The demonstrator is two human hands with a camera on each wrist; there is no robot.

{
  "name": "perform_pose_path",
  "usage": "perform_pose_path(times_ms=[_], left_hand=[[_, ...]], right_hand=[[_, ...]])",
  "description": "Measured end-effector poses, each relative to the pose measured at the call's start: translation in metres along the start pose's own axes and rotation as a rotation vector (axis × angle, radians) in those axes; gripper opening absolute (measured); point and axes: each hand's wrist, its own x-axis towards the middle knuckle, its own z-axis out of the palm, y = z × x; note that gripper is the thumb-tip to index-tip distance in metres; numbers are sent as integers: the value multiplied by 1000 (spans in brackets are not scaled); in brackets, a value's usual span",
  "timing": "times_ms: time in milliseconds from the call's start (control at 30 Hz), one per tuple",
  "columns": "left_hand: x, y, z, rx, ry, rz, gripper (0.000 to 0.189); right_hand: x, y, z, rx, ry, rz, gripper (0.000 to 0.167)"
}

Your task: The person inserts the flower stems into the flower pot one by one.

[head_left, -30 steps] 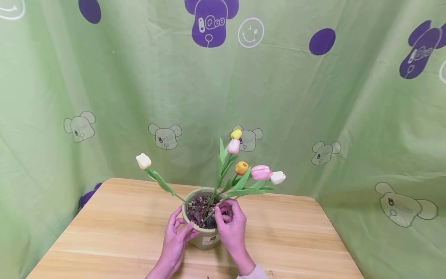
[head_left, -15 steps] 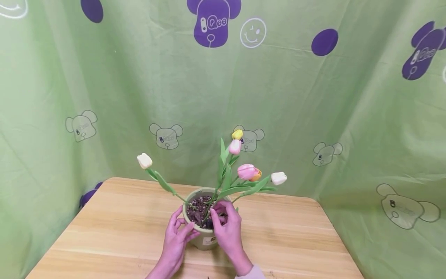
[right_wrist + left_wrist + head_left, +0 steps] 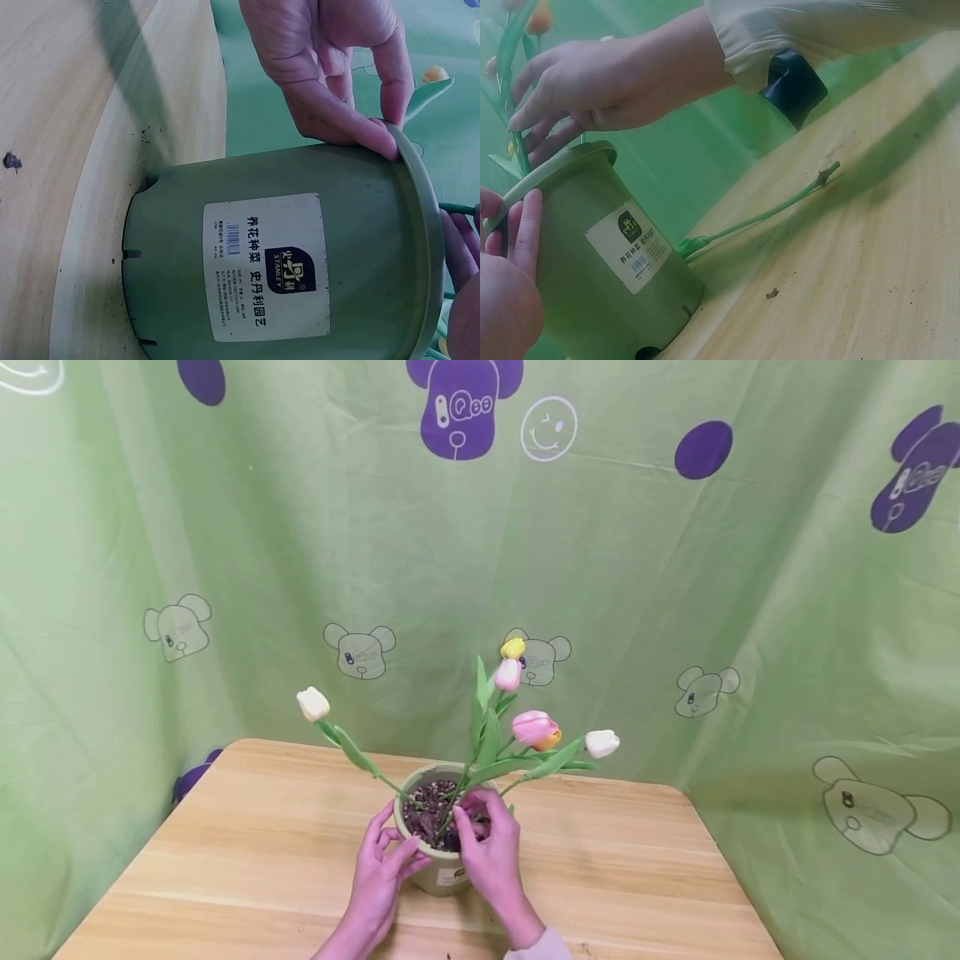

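Note:
A green plastic flowerpot [image 3: 435, 881] filled with dark soil [image 3: 429, 802] stands upright on the table. My left hand [image 3: 377, 872] grips its rim at the near left, thumb and fingers on either side of the wall. Over the right part of the soil, my right hand [image 3: 491, 847] pinches the stem of the larger pink tulip [image 3: 532, 727] low down. An orange tulip [image 3: 551, 742] shows partly behind that bloom. Also rising from the pot are a white tulip [image 3: 312, 703] leaning left, a yellow one [image 3: 513, 648], a pale pink one [image 3: 507, 675] and a white one [image 3: 602, 743] leaning right.
Beside the pot, in the left wrist view, a green stem [image 3: 765, 217] lies on the wooden table [image 3: 840, 285]. Soil crumbs [image 3: 772, 293] are scattered there. A green curtain [image 3: 420, 543] with bear prints hangs around the back and sides.
My right hand has shifted left over the soil, swinging the larger pink tulip left until it overlaps the orange one. Since half a second ago little has moved. The left hand keeps its grip.

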Motion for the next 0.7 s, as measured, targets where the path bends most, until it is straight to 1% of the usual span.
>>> perform_pose_path(times_ms=[133,267,500,700], left_hand=[[0,1,0,-1,-5,-3,81],[0,2,0,-2,-7,-3,80],[0,2,1,-1,-6,-1,79],[0,1,0,-2,-5,-4,79]], right_hand=[[1,-1,1,27,23,-12,25],[1,0,1,13,31,-28,25],[2,-2,1,3,-16,-4,23],[2,-2,0,0,-5,-3,25]])
